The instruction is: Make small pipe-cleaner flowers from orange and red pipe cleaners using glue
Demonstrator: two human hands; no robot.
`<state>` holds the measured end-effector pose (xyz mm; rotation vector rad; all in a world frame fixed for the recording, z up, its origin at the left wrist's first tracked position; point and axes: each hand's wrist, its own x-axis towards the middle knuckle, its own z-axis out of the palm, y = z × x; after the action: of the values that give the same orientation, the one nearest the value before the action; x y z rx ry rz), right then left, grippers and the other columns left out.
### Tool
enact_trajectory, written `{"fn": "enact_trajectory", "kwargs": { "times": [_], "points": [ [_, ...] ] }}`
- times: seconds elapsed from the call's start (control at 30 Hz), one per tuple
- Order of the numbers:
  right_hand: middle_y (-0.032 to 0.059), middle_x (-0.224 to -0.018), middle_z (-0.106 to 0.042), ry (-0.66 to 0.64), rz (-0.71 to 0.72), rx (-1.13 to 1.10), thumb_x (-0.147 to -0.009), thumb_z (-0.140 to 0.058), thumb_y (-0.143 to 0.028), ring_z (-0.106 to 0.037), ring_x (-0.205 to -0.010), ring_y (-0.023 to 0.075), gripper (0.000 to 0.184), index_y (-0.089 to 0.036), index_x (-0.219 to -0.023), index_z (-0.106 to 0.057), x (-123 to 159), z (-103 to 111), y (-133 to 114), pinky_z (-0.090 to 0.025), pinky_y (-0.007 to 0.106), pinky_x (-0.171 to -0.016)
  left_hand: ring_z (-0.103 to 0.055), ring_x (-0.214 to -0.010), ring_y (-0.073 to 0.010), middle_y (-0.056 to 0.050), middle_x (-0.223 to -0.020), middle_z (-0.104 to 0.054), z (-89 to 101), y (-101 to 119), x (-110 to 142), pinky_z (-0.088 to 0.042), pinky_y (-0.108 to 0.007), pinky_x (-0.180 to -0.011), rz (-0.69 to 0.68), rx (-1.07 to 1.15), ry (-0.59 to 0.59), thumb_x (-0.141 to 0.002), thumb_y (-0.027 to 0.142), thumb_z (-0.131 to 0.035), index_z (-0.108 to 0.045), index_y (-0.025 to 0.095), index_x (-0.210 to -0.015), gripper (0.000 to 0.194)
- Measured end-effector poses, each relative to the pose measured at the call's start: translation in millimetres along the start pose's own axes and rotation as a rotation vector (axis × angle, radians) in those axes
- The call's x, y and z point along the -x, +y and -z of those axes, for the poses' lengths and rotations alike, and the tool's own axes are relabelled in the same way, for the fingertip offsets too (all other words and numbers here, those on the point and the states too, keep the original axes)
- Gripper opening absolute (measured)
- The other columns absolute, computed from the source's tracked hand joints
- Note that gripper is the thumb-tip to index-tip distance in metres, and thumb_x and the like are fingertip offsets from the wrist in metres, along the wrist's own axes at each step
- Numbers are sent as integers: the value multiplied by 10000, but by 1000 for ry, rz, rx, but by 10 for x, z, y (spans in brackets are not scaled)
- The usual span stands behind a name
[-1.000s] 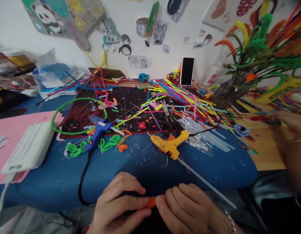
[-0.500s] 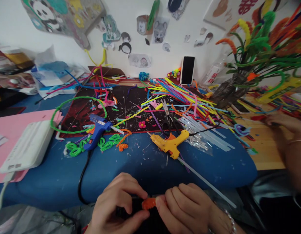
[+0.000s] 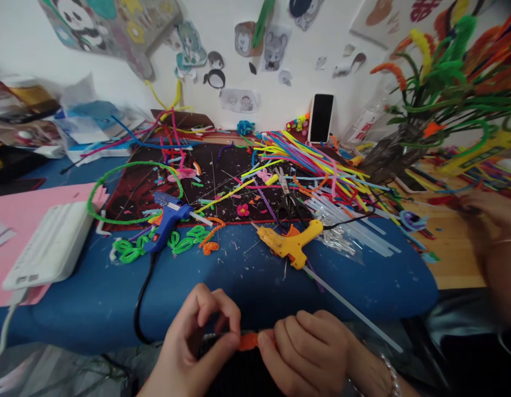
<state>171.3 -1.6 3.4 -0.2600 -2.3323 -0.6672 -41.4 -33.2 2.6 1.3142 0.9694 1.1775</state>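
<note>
Below the table's near edge, my left hand (image 3: pixel 197 342) and my right hand (image 3: pixel 309 350) pinch the two ends of a short orange fuzzy pipe-cleaner piece (image 3: pixel 248 342). Both hands have their fingers curled closed around it. On the blue table top just beyond lie a yellow glue gun (image 3: pixel 291 242) and a blue glue gun (image 3: pixel 168 218). Black scissors (image 3: pixel 286 201) rest on the dark mat (image 3: pixel 131 193) amid several loose coloured pipe cleaners (image 3: pixel 321 165).
Another person's hand and forearm (image 3: pixel 498 237) work at the right over a wooden surface. A white power strip (image 3: pixel 44 248) lies on pink paper at left. A phone (image 3: pixel 320 118) leans on the wall. A pipe-cleaner bouquet (image 3: pixel 437 94) stands at back right.
My left hand's fingers have lifted and arched, shifting their pinch on the orange piece. The other person's hand at right has moved slightly.
</note>
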Motion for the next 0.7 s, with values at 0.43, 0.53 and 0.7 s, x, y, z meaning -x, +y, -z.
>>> {"fn": "enact_trajectory", "kwargs": {
  "times": [0.43, 0.53, 0.7],
  "points": [
    [-9, -606, -634, -67, -638, -303, -965, -434, -139, -520, -513, 110, 212, -130, -855, -614, -153, -120, -98, -377, 264, -499, -526, -577, -127, 16, -641, -545, 164, -76, -68, -430, -214, -506, -233, -398, 102, -896, 363, -595, -700, 244, -997, 188],
    [-11, -662, -644, -143, -921, -543, -955, -461, -175, -549, -557, 104, 192, -162, -832, -608, -222, -121, -110, -402, 234, -530, -598, -636, -128, 8, -745, -631, 109, -67, -116, -500, -202, -571, -177, -433, 24, -852, 299, -662, -666, 269, -1116, 266],
    [-10, -701, -643, -249, -1030, -715, -910, -491, -167, -570, -630, 118, 144, -185, -843, -618, -265, -54, -84, -407, 226, -566, -685, -754, -134, -1, -873, -733, 59, -64, -143, -547, -176, -649, -159, -459, -20, -803, 137, -689, -696, 278, -1023, 262]
  ]
}}
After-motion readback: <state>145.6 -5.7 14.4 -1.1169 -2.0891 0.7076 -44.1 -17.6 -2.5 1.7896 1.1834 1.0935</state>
